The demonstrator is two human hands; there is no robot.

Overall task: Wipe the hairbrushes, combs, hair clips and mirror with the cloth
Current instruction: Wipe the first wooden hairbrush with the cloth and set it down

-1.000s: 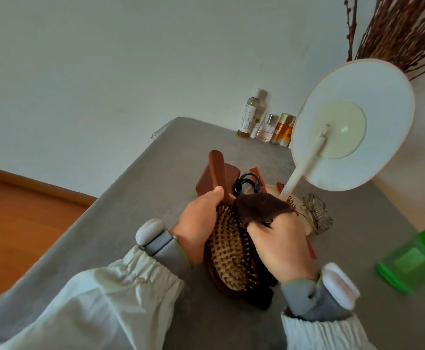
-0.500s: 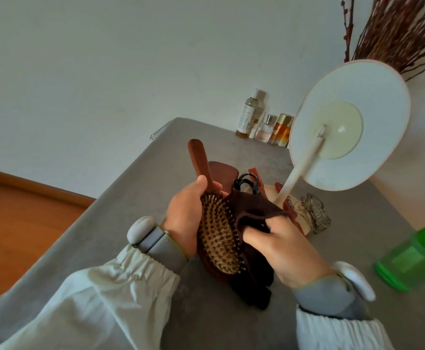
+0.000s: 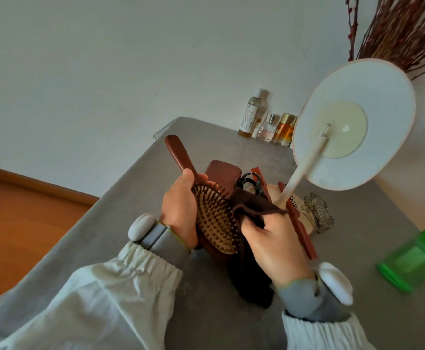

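Your left hand [image 3: 181, 210] gripped the oval wooden bristle hairbrush [image 3: 216, 221] above the near table while your right hand [image 3: 272, 238] pinched the brown cloth [image 3: 251, 210] against it; bristles could snag the fabric.

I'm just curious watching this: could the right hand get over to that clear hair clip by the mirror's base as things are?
Probably yes. The clear hair clip lies in the open just beyond the right hand, with only the reddish comb between them. But that hand grips the brown cloth, so it isn't free to pick it up.
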